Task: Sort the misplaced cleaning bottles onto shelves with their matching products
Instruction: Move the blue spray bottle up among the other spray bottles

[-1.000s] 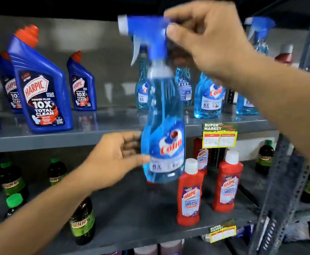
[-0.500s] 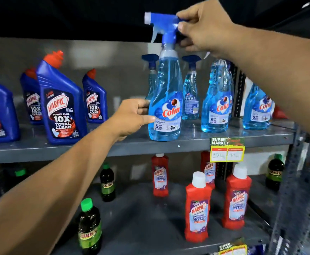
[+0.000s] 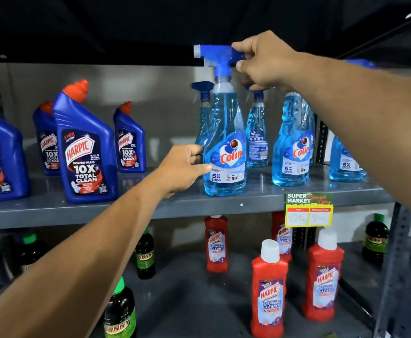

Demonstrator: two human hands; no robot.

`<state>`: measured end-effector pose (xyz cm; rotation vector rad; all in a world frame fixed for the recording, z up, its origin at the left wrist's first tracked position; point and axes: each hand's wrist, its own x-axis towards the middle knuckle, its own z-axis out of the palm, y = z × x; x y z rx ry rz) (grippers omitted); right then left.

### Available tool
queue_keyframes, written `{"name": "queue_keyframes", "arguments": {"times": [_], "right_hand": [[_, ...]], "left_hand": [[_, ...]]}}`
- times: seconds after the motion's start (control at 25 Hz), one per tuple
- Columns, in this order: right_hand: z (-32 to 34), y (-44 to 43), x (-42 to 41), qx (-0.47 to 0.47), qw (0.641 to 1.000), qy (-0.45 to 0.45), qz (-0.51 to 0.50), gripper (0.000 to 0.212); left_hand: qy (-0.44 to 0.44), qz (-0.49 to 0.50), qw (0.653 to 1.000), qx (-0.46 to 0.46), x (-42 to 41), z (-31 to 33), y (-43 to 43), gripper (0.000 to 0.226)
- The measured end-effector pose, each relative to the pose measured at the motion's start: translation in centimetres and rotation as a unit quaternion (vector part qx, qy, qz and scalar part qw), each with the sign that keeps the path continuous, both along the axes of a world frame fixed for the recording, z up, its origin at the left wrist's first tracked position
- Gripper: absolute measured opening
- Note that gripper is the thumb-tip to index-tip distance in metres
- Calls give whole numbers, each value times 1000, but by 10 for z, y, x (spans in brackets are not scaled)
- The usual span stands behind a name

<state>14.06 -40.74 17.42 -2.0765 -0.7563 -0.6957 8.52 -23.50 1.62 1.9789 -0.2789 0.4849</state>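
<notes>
A clear blue Colin spray bottle [image 3: 225, 152] stands upright near the front of the grey upper shelf [image 3: 199, 206]. My right hand [image 3: 263, 62] grips the back of its blue trigger head. My left hand [image 3: 183, 167] wraps the bottle's lower left side. Other Colin spray bottles [image 3: 293, 147] stand behind and to the right on the same shelf. Blue Harpic toilet cleaner bottles [image 3: 85, 147] with orange caps fill the left part of that shelf.
On the lower shelf [image 3: 192, 296] stand red Harpic bathroom cleaner bottles [image 3: 269, 293] at the right and dark Sunny bottles [image 3: 120, 311] with green caps at the left. A yellow price tag [image 3: 308, 211] hangs from the upper shelf edge. A grey metal upright [image 3: 404, 276] runs down the right.
The Colin spray bottle rose from in front of the lower shelf and came to stand on the upper shelf. Both hands stayed on it, and since half a second ago it has barely shifted.
</notes>
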Motion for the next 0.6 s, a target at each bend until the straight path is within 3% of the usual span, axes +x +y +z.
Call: {"name": "queue_keyframes", "arguments": {"times": [0.6], "right_hand": [[-3,11,1,-82,996,-24,-5,56]], "left_hand": [[25,28,999,3,-1,3,11,37]]}}
